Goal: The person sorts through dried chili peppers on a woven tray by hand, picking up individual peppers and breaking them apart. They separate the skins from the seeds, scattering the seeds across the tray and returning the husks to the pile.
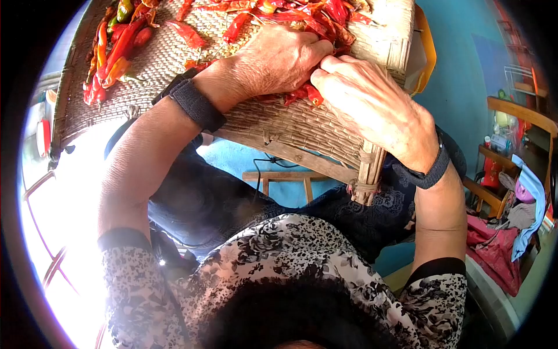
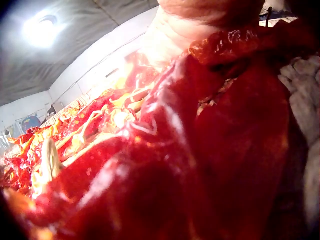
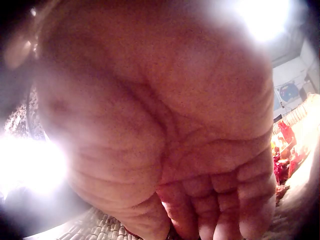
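Dried red chili peppers [image 1: 305, 93] lie under and around both hands on a woven mat. My left hand [image 1: 279, 58] reaches in from the left, its fingers curled down among the peppers. It grips a red chili pepper, mostly hidden beneath the hand. In the left wrist view, glossy wrinkled red chili skin [image 2: 150, 150] fills the foreground below part of a hand [image 2: 200, 25]. My right hand [image 1: 372, 102] meets the left, thumb and fingers bent together to pinch at the same chili. The right wrist view shows its palm [image 3: 175, 115] with fingers bent downward, their tips out of frame.
More red peppers [image 1: 325, 14] spread along the mat's far side. A pile of red, orange and green peppers [image 1: 116, 52] lies at left. The woven mat [image 1: 244, 125] ends at a wooden frame bar [image 1: 290, 154] above the person's knees. Cloths [image 1: 494, 250] hang at right.
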The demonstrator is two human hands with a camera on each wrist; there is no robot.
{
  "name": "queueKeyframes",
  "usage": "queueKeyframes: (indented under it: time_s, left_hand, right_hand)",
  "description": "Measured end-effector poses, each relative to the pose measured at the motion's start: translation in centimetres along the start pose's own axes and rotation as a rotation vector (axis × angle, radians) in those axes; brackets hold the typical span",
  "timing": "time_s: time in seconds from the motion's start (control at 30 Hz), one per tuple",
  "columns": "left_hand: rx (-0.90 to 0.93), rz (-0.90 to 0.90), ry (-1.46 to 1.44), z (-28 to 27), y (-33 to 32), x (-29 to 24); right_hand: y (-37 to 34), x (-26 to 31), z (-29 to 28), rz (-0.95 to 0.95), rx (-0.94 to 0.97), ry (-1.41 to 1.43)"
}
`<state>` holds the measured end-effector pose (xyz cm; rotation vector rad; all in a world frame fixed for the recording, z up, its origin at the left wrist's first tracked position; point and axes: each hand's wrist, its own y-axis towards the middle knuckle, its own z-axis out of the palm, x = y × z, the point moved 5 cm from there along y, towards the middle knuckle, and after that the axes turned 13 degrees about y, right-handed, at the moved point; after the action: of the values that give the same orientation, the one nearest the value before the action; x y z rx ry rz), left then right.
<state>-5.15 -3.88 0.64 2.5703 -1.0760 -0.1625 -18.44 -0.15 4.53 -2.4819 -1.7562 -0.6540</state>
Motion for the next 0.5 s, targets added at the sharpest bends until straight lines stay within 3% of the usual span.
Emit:
queueKeyframes:
  time_s: [0.03, 0.5]
  left_hand:
    - [-0.067, 0.014, -0.014, -0.24, -0.02, -0.06]
    - [0.025, 0.007, 0.013, -0.11, -0.23, 0.07]
  right_hand:
    - [-0.01, 0.00, 0.13, -0.005, 0.004, -0.027]
    - [0.25, -0.18, 0.56, 0.030, 0.036, -0.042]
